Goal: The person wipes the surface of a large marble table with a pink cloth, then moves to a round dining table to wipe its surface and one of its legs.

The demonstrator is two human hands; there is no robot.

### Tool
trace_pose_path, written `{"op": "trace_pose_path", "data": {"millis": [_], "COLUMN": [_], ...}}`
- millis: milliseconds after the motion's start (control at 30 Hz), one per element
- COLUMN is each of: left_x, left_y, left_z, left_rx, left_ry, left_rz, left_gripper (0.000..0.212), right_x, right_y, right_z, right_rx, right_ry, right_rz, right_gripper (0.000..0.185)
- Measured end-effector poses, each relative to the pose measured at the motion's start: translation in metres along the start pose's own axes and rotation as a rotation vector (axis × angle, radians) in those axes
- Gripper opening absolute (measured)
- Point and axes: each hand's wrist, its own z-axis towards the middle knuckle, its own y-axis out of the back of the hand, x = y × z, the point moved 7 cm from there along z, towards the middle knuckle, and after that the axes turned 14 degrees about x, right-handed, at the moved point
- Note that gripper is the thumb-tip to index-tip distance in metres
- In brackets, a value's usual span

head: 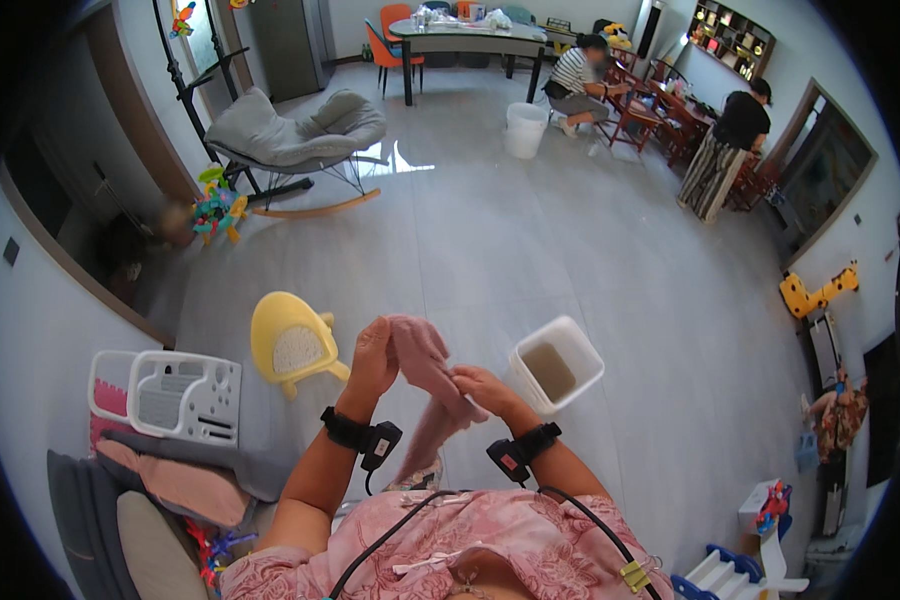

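A long pink cloth hangs between my two hands, in front of my body. My left hand grips its upper end, fingers folded over the edge. Lower down on the cloth's right side, my right hand pinches it between thumb and fingers. The cloth's lower part trails down towards my lap. Just right of my right hand stands a white square bucket with murky brownish water in it. A yellow child's chair with a pale speckled seat is to the left of my left hand.
Grey cushions and a white plastic frame lie at left. Further off are a grey rocking chair, a white bucket and a table. Several people are in the room, including one crouching and one standing. A plastic slide is at lower right.
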Motion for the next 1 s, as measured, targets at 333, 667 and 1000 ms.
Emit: {"op": "trace_pose_path", "data": {"millis": [333,667,1000], "left_x": [0.002,0.08,0.001], "left_y": [0.154,0.143,0.222], "left_z": [0.123,0.269,0.419], "left_rx": [-0.39,0.207,-0.039], "left_ry": [0.169,0.557,-0.055], "left_rz": [0.87,0.681,1.494], "left_gripper": [0.029,0.026,0.019], "right_x": [0.055,0.089,0.084], "right_y": [0.174,0.315,0.481], "right_z": [0.053,0.158,0.255], "right_rx": [-0.48,-0.293,-0.38], "right_ry": [0.416,0.461,0.285], "right_rz": [0.61,0.489,0.388], "right_gripper": [0.018,0.01,0.008]}}
